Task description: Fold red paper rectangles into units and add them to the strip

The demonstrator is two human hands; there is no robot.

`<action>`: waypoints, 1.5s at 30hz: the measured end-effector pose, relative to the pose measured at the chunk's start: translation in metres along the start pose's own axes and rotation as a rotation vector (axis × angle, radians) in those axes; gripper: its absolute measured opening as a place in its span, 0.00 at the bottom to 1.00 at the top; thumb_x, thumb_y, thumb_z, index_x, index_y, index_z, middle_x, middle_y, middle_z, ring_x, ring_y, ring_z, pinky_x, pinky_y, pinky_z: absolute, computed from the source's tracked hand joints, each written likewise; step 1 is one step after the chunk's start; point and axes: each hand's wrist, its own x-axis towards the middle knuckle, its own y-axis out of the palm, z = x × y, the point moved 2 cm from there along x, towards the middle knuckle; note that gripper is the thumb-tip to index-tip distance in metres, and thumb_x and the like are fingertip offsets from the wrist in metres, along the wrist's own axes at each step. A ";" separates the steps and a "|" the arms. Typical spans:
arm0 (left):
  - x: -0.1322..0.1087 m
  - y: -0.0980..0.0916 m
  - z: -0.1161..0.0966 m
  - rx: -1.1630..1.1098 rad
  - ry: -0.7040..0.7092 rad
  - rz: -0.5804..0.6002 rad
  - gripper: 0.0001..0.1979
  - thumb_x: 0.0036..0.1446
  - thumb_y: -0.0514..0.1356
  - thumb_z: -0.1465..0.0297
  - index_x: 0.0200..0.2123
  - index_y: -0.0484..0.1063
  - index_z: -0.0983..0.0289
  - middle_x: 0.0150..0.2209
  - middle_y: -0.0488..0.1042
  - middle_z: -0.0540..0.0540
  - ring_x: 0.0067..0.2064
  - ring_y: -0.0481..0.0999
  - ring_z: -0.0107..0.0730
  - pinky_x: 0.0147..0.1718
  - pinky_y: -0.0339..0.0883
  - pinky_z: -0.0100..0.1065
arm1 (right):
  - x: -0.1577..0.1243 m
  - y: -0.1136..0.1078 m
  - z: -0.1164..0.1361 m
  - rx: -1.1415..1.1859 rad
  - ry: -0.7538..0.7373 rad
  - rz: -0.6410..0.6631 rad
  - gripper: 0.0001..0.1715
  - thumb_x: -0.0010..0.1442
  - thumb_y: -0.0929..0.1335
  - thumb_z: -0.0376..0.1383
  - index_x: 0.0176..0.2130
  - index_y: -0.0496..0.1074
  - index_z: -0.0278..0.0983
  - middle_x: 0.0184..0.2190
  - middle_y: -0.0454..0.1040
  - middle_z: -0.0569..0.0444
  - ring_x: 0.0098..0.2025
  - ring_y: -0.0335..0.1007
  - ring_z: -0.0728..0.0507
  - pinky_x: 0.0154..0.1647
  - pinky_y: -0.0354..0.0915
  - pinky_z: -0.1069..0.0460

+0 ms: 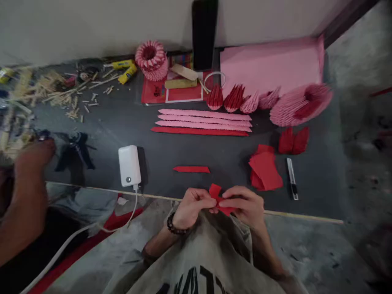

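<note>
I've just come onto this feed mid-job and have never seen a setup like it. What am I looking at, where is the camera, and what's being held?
There is no machine here, just a person's bare left hand and right hand. The single picture comes from a camera worn on that person's head, looking forward and down. Both hands hold a small piece of red paper between the fingertips, at the near edge of a dark table.

Beyond them lie a short red strip, a long red strip and three pink strips. To the right are a stack of red paper and a cutter knife; to the left, a white device with a cable attached. The other person's hand at far left is separate.
</note>
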 end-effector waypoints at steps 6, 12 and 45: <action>-0.003 -0.005 -0.006 0.072 0.050 -0.006 0.12 0.51 0.76 0.65 0.24 0.83 0.66 0.24 0.82 0.54 0.27 0.78 0.32 0.32 0.69 0.32 | 0.007 0.016 0.007 0.363 0.595 -0.041 0.05 0.63 0.76 0.39 0.35 0.82 0.40 0.29 0.83 0.55 0.29 0.80 0.48 0.28 0.73 0.57; 0.000 -0.011 -0.011 0.113 0.038 0.034 0.15 0.48 0.78 0.62 0.25 0.83 0.68 0.25 0.81 0.56 0.28 0.77 0.33 0.32 0.69 0.31 | 0.002 0.027 0.014 0.505 0.902 -0.146 0.11 0.59 0.78 0.42 0.37 0.81 0.37 0.26 0.83 0.56 0.24 0.77 0.49 0.24 0.70 0.58; -0.012 0.001 0.001 0.815 0.383 -0.246 0.08 0.65 0.60 0.68 0.31 0.73 0.59 0.30 0.77 0.52 0.31 0.75 0.36 0.34 0.67 0.36 | -0.001 0.039 0.022 0.060 0.736 -0.247 0.09 0.63 0.75 0.44 0.36 0.84 0.43 0.31 0.84 0.55 0.32 0.79 0.44 0.36 0.73 0.50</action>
